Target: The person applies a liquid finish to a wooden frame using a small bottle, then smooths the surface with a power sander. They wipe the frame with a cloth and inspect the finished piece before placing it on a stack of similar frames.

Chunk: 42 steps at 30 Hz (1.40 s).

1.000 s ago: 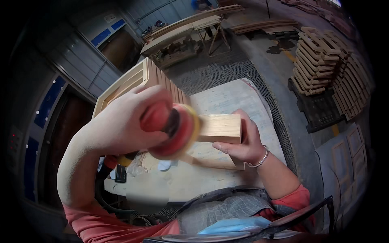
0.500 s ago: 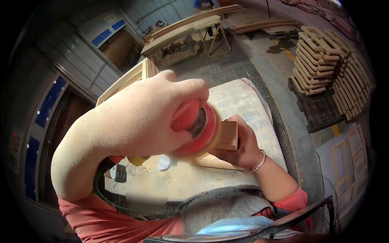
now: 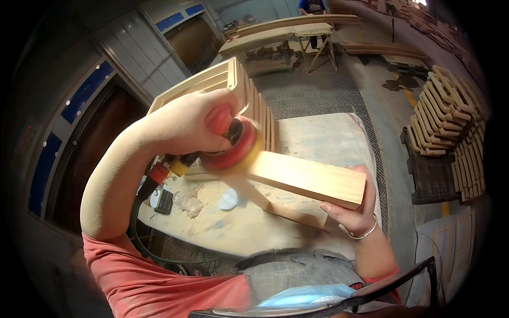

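Note:
My left hand (image 3: 183, 119) is closed around the red top of a round power sander (image 3: 245, 144), its yellow-edged pad slightly blurred. The sander touches the left end of a pale wooden block (image 3: 313, 177) and hides that end. Gripping the block's right end from below and behind is my right hand (image 3: 356, 214), with a bracelet at its wrist. The block is held above a worn worktable (image 3: 328, 132). Beneath it lies another wooden strip (image 3: 291, 213). A hose with red and yellow fittings (image 3: 168, 170) runs from the sander past my left forearm.
Stacked wooden frames (image 3: 233, 77) stand at the table's far left. A white disc (image 3: 228, 200), crumpled clear plastic (image 3: 188, 203) and a small dark box (image 3: 161, 201) lie at its near left. More frames (image 3: 437, 122) are piled on a pallet at right. A person (image 3: 312, 7) stands far back.
The sander has moved away from my right hand to the block's left end, exposing much more of the block. My view has shifted left, showing more of the stacked frames.

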Motion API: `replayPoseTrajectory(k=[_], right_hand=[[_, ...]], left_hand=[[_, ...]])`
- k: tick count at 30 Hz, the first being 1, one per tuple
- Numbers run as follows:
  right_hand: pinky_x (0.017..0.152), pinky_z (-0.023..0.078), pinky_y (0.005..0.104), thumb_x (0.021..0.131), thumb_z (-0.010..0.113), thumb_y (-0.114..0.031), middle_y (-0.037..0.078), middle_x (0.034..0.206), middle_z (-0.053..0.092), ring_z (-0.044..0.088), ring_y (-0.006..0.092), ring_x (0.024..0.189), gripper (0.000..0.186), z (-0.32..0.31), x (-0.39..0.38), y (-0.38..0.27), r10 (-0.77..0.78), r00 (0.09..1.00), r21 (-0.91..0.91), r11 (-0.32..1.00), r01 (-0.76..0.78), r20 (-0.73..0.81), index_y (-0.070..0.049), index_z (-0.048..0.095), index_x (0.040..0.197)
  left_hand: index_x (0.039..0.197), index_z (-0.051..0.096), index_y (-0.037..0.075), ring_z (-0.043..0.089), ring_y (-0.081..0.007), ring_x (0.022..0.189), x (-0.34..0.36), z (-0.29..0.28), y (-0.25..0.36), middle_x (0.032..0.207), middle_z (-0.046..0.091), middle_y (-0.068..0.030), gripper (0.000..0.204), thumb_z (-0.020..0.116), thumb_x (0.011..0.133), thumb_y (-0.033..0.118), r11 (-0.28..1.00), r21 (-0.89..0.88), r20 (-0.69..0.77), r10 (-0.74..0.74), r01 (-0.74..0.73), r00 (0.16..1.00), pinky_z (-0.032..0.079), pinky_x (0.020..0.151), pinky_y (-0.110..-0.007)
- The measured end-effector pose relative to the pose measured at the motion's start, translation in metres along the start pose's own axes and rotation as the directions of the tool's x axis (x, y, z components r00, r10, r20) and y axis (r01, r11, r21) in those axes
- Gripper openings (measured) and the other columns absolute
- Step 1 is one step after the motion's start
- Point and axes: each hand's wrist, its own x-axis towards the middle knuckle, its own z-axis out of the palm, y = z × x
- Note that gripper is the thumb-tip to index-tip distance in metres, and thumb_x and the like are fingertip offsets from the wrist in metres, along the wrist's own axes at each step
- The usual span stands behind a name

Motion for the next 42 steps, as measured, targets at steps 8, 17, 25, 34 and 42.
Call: replayPoseTrajectory(k=[8, 17, 25, 34, 42], right_hand=[[0.081, 0.05, 0.0316, 0.065, 0.084, -0.008, 0.01, 0.101, 0.057, 0.059, 0.017, 0.092, 0.06, -0.015, -0.015, 0.001, 0.017, 1.0, -0.078, 0.997, -0.017, 0.004, -0.001, 0.042, 0.107], [0.085, 0.048, 0.031, 0.065, 0.081, -0.002, 0.009, 0.101, 0.056, 0.058, 0.0168, 0.093, 0.057, -0.005, -0.002, 0.006, 0.059, 0.996, 0.088, 0.995, -0.053, -0.063, -0.002, 0.044, 0.107], [0.084, 0.05, 0.0299, 0.066, 0.078, 0.003, 0.01, 0.103, 0.062, 0.061, 0.0152, 0.095, 0.051, -0.009, 0.013, 0.002, 0.109, 0.991, 0.152, 0.984, -0.096, -0.076, -0.003, 0.045, 0.104], [0.086, 0.05, 0.0314, 0.069, 0.085, -0.009, 0.009, 0.112, 0.06, 0.059, 0.0158, 0.101, 0.061, 0.003, 0.025, -0.004, 0.184, 0.98, 0.141, 0.975, -0.173, -0.071, -0.004, 0.047, 0.116], [0.084, 0.05, 0.0322, 0.063, 0.089, -0.013, 0.009, 0.111, 0.061, 0.061, 0.0177, 0.099, 0.069, -0.009, 0.011, -0.01, 0.059, 0.998, -0.232, 0.971, -0.061, -0.012, -0.004, 0.048, 0.119]], left_hand=[[0.114, 0.055, 0.011, 0.063, -0.0333, 0.094, 0.001, 0.004, 0.028, 0.1, 0.063, -0.0145, 0.046, 0.073, 0.071, 0.018, 0.973, -0.06, 0.065, 0.225, -0.222, 0.972, 0.05, 0.084, -0.04], [0.107, 0.059, 0.012, 0.061, -0.0232, 0.096, -0.023, 0.007, -0.097, 0.104, 0.062, -0.0077, 0.05, 0.081, 0.063, 0.017, 0.943, -0.217, -0.041, -0.267, 0.252, 0.963, 0.05, 0.085, -0.034], [0.11, 0.058, 0.012, 0.058, -0.0299, 0.104, -0.029, 0.011, -0.009, 0.11, 0.058, -0.0107, 0.053, 0.083, 0.062, 0.011, 0.991, 0.002, -0.049, 0.13, -0.13, 0.99, 0.052, 0.087, -0.038], [0.114, 0.057, 0.01, 0.065, -0.035, 0.087, 0.001, 0.009, 0.099, 0.097, 0.058, -0.0213, 0.044, 0.076, 0.075, 0.019, 0.812, 0.102, 0.057, 0.572, -0.574, 0.818, 0.057, 0.071, -0.04], [0.114, 0.057, 0.01, 0.065, -0.0362, 0.092, 0.016, 0.002, 0.101, 0.098, 0.061, -0.0186, 0.044, 0.074, 0.074, 0.016, 0.859, 0.033, 0.127, 0.504, -0.512, 0.854, 0.055, 0.077, -0.041]])
